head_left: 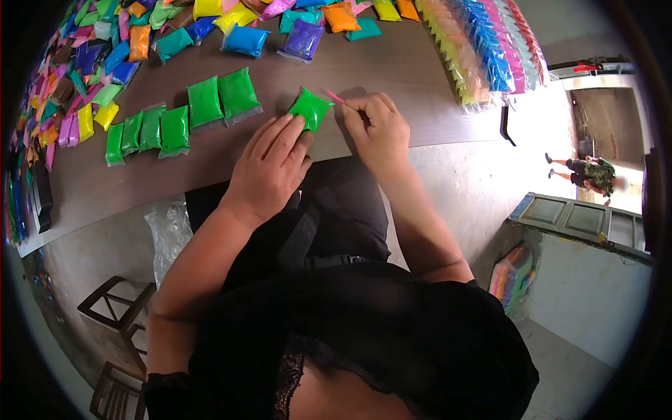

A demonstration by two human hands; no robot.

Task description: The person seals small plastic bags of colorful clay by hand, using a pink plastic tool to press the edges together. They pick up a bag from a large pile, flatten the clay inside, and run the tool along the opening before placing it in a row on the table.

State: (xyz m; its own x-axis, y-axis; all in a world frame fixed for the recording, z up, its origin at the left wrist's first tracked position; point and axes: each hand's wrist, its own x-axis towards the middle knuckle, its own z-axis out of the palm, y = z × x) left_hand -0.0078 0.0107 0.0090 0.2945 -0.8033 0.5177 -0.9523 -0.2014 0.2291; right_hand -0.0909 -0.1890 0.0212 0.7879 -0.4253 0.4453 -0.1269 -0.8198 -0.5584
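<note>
My left hand (269,159) rests its fingertips over the lower left part of a small green packet (311,109), holding it against the table. The packet looks plump, with clear sealed ends. To its right, my right hand (378,129) is closed in a pinch on a thin pink stick (335,97), whose tip points up and left close to the packet. What kind of tool the stick is, I cannot make out. Left of my hands, several more green packets (204,103) lie in a slanting row on the brown table (280,80).
Packets in many colours (140,42) crowd the table's left and far sides. Strips of coloured packets (483,52) lie at the far right corner. Wooden chairs (115,304) and a clear plastic bag (170,234) are below left. A person (591,175) is beyond a doorway at right.
</note>
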